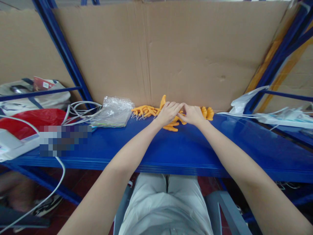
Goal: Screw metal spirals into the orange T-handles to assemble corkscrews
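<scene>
My left hand (169,113) rests over a heap of small orange hand-shaped pieces, its fingers stretched toward the right. My right hand (193,113) comes in from the other side, and the fingertips of both hands meet above the heap; both look open. An orange piece (163,101) stands up behind my left hand. Beneath the hands more orange pieces (171,127) stick out toward me. On the left lies a row of orange hand-shaped pieces (144,110) with thin metal chains. Rounded orange pieces (209,113) sit right of my right hand. What is under my palms is hidden.
Clear plastic bags (114,112) lie left of the pieces on the blue table (186,150). White cables (81,107), a red bag (44,119) and a white power strip (19,148) are farther left. Cardboard (186,52) walls off the back. White plastic (246,101) is at right.
</scene>
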Demonstrator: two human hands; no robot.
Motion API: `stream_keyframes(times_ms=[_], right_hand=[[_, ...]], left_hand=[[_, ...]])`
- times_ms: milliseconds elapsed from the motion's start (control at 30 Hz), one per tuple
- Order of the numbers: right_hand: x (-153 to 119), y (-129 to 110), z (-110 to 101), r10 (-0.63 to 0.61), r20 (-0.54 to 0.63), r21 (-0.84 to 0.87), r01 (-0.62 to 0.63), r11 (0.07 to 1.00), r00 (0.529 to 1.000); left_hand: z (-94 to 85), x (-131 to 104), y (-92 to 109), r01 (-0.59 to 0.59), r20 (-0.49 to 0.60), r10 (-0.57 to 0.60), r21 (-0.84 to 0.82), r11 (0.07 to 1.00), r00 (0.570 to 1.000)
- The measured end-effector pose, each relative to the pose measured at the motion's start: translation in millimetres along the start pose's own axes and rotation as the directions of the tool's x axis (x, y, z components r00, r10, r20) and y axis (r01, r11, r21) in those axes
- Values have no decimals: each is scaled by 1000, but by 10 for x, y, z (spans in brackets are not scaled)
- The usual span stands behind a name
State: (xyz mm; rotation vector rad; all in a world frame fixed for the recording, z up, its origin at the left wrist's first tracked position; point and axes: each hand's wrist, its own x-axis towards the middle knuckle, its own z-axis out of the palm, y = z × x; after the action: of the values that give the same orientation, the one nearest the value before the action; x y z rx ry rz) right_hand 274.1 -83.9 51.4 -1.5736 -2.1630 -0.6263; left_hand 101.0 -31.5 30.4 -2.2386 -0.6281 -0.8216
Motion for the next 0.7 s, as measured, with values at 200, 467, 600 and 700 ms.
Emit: stream_keyframes(times_ms=[200,467,600,700], right_hand=[[19,-13,16,-4,30,72,2,997,1000],[27,191,140,-66,145,223,32,974,987],[45,250,214,-86,151,251,46,967,985],[68,276,253,-122,136,263,83,961,983]], left_hand=[[30,-15,0,17,23,-18,8,1000,1000],[133,-196,-292,18,148,-22,25,1000,989],[91,-211,-332,48,241,-52,21,999,969],[62,-185,-285,91,282,-94,24,996,955]])
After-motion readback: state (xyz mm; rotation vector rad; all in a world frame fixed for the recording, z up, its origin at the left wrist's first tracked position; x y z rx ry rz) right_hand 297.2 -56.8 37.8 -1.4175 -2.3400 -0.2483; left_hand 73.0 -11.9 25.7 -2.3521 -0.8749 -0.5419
